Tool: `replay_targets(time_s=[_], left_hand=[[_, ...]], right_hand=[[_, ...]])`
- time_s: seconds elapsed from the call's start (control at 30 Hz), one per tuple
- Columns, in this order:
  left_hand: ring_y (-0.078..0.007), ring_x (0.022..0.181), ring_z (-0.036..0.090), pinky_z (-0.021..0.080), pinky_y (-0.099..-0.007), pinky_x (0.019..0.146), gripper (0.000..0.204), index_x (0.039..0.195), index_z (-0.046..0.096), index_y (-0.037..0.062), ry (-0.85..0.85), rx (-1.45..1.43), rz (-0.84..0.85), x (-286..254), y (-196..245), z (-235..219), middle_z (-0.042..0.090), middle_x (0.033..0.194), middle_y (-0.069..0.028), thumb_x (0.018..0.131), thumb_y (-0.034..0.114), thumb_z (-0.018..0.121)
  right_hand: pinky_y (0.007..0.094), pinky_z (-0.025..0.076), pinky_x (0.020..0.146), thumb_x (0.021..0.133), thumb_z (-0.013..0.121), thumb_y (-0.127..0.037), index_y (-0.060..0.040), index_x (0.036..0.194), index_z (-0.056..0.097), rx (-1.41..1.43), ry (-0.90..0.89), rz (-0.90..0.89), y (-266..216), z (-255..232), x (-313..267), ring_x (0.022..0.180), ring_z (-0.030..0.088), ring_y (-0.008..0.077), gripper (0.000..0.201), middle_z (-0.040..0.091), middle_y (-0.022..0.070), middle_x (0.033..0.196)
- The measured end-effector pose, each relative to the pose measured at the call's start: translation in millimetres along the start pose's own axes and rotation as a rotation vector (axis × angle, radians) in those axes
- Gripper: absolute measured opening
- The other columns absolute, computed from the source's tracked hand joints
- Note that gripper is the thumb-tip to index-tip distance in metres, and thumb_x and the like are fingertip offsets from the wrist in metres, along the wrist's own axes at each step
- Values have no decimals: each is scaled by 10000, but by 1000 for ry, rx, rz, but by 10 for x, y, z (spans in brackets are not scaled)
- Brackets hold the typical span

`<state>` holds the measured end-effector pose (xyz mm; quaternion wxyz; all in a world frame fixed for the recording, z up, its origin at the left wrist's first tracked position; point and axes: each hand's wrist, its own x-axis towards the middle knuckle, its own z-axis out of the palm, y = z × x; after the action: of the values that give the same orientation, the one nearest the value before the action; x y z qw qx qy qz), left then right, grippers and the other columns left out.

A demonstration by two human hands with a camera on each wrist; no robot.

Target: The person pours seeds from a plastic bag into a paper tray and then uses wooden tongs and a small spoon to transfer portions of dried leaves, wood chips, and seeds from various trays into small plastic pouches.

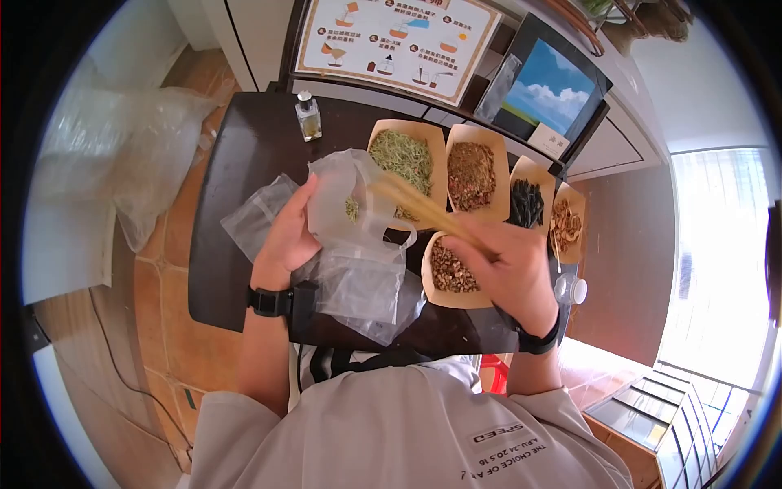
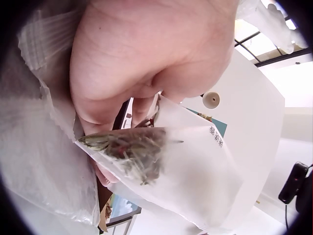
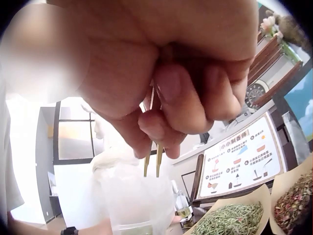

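Observation:
My left hand (image 1: 287,236) holds a white translucent pouch (image 1: 330,179) upright near the table's middle, thumb along its side. Dried green herb (image 1: 352,209) shows through its wall; in the left wrist view, the herb pieces (image 2: 132,152) bunch at one end. My right hand (image 1: 513,261) pinches gold tweezers (image 1: 428,210), blurred in the head view, their far end overlapping the pouch's upper right. The right wrist view shows their two slim prongs (image 3: 159,164) slightly apart, pointing toward the pouch (image 3: 142,196). Whether anything sits between the tips, I cannot tell.
Paper trays hold green herb (image 1: 407,159), reddish-brown bits (image 1: 472,175), black strips (image 1: 528,204), tan slices (image 1: 566,224) and brown pieces (image 1: 452,269). Clear plastic bags (image 1: 358,285) lie below the pouch. A glass bottle (image 1: 308,118) stands at the back, near an instruction board (image 1: 399,49).

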<state>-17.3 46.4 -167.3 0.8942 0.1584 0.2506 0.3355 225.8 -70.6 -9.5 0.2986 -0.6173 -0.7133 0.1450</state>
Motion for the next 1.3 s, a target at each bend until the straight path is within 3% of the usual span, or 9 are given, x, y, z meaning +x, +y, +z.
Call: replay_targets(time_s=[0.17, 0.27, 0.37, 0.5, 0.63, 0.87, 0.93, 1.1, 1.3], left_hand=[[-222, 1216, 561, 461, -412, 1050, 499, 1369, 517, 16, 3, -19, 63, 3, 8, 54, 574, 1324, -94, 1059, 392, 412], [-226, 1213, 566, 461, -415, 1051, 494, 1363, 519, 12, -27, -32, 52, -15, 5, 46, 573, 1322, -100, 1061, 386, 404], [-226, 1208, 571, 462, -413, 1051, 496, 1362, 515, 9, -58, -39, 53, -27, 26, 71, 575, 1319, -99, 1063, 386, 396], [-220, 1190, 584, 478, -402, 1033, 489, 1359, 511, 7, -70, -30, 43, -18, 12, 54, 579, 1310, -98, 1066, 380, 389], [-215, 1163, 600, 494, -391, 1012, 486, 1355, 512, 6, -72, 17, 51, -30, 8, 72, 587, 1296, -102, 1067, 378, 385], [-211, 1130, 614, 504, -384, 985, 499, 1367, 503, 1, -61, 27, 47, -27, -2, 66, 600, 1276, -110, 1065, 382, 389], [-207, 1125, 614, 504, -375, 975, 507, 1372, 498, -2, -55, 24, 48, -23, -14, 54, 603, 1271, -109, 1065, 385, 386], [-204, 1126, 612, 498, -369, 980, 512, 1374, 496, -6, -73, 59, 56, -27, -3, 51, 604, 1270, -108, 1067, 387, 380], [-210, 1149, 600, 488, -377, 996, 511, 1376, 497, -4, -101, 50, 63, -49, 22, 96, 593, 1294, -108, 1066, 385, 384]], right_hand=[[390, 468, 508, 867, 725, -171, -34, 910, 709, -66, 88, 108, 394, 148, 24, 574, 602, 343, 145, 606, 160, 662], [465, 491, 563, 902, 660, -261, -48, 800, 665, -296, -116, 50, 479, 340, -1, 625, 620, 377, 236, 630, 137, 655], [455, 489, 554, 888, 679, -254, -55, 807, 676, -337, -138, 125, 441, 228, -80, 610, 616, 373, 214, 626, 139, 652], [454, 472, 517, 898, 676, -245, -42, 787, 664, -261, 17, 204, 447, 67, -152, 576, 606, 376, 231, 604, 160, 618], [449, 469, 531, 905, 675, -222, -33, 835, 696, -367, -67, 245, 579, 162, -171, 594, 600, 395, 202, 590, 188, 615], [456, 475, 562, 909, 664, -229, -12, 891, 682, -16, -104, 300, 568, 194, -211, 652, 593, 425, 218, 584, 216, 647], [394, 445, 520, 909, 671, -181, 10, 906, 699, -47, -66, 229, 512, 243, -191, 567, 558, 393, 192, 547, 224, 635], [431, 467, 543, 884, 674, -184, -28, 871, 682, -216, -172, 212, 425, 382, -152, 632, 604, 388, 157, 614, 160, 662], [439, 484, 527, 867, 685, -188, -48, 779, 659, -251, -28, 83, 442, 430, -170, 584, 608, 368, 167, 608, 153, 625]])
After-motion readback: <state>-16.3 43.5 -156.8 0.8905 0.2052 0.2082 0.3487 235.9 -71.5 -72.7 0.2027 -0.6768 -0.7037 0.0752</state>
